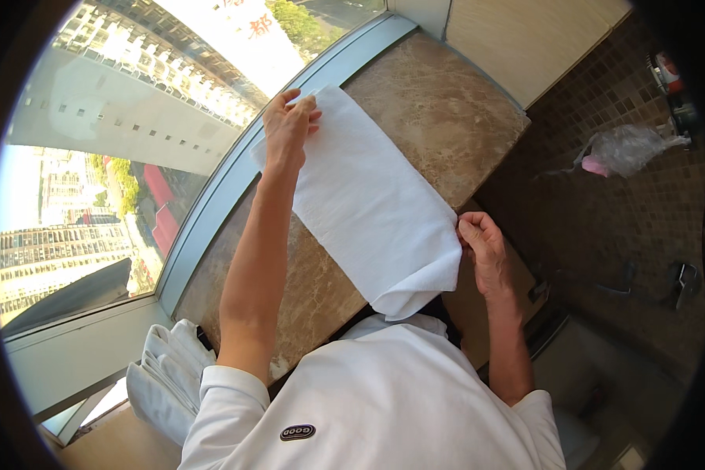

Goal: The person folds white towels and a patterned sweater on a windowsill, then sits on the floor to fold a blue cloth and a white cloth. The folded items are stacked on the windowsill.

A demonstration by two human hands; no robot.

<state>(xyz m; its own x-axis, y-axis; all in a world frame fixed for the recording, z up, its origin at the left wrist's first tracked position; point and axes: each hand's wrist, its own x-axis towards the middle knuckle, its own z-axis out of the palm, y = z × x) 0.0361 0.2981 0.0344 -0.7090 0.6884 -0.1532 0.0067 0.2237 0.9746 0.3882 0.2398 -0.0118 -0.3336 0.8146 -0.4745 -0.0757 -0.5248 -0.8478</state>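
Observation:
A white terry towel [370, 188], folded into a long strip, lies across a brown marble ledge [432, 111] before me. At its far end, beside the window frame, my left hand [291, 120] has curled fingers on the cloth near a corner. My right hand [484, 249] pinches the near right edge between thumb and fingers. Close to my body the towel's near end hangs past the ledge, with one corner turned over. Part of the cloth shows to the left of my left wrist.
A curved window [135, 117] with a pale metal frame borders the ledge on the left. Grey-white bunched fabric [167, 373] hangs at lower left. On the right are a mosaic-tiled surface [611, 100], a clear plastic bag [628, 150] with something pink, and a metal fitting [684, 279].

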